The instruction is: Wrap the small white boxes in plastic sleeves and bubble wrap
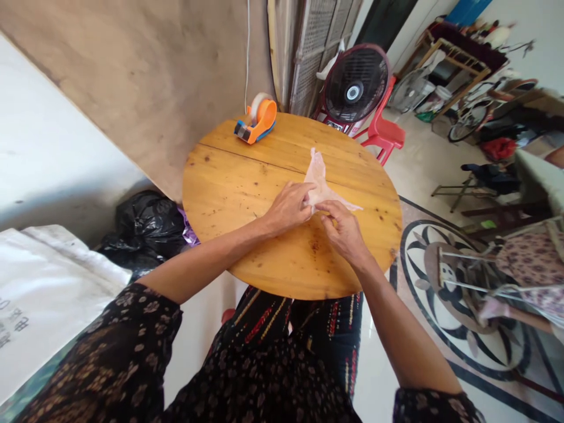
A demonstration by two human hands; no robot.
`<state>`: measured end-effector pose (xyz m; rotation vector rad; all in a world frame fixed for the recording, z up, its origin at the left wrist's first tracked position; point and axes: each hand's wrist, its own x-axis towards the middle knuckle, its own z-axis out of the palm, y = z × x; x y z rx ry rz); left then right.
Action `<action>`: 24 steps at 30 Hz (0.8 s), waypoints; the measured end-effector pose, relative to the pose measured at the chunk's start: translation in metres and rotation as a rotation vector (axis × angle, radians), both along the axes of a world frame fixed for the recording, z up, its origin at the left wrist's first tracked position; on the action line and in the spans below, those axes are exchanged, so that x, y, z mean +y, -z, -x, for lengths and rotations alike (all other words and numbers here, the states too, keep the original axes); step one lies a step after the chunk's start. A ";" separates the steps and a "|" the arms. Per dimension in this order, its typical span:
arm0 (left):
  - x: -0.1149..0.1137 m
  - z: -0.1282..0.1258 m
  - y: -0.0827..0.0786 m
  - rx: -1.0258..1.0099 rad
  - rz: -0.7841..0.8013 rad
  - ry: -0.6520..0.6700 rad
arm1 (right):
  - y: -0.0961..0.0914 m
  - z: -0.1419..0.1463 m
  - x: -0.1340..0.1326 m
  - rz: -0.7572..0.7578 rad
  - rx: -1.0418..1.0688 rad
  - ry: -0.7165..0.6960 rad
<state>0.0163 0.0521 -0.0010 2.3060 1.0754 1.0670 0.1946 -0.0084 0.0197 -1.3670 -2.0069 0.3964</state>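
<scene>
A thin, crumpled pale pink sheet [318, 171], perhaps plastic film or tissue, lies on the round wooden table [247, 194]. One corner of it points away from me and another stretches to the right. My left hand [291, 205] closes on its near left edge, fingers curled and pressed together. From the right, my right hand [342, 228] pinches the near edge with thumb and forefinger close together. Both hands rest low over the tabletop, a short way apart. The part of the sheet under my fingers is hidden.
An orange tape dispenser [263, 120] with a roll of tape stands at the table's far left edge. Behind the table are a fan [356, 85] and a red plastic chair [385, 132]. Black bags [150, 220] lie to the left. Another person's arm [524, 317] shows at right.
</scene>
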 end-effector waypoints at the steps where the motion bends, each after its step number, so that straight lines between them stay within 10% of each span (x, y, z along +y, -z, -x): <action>1: 0.000 -0.001 0.000 0.000 0.001 0.003 | 0.002 0.000 0.001 -0.020 -0.028 -0.003; 24: -0.042 -0.010 -0.005 -0.071 0.225 -0.224 | 0.006 0.007 -0.012 -0.075 -0.342 -0.017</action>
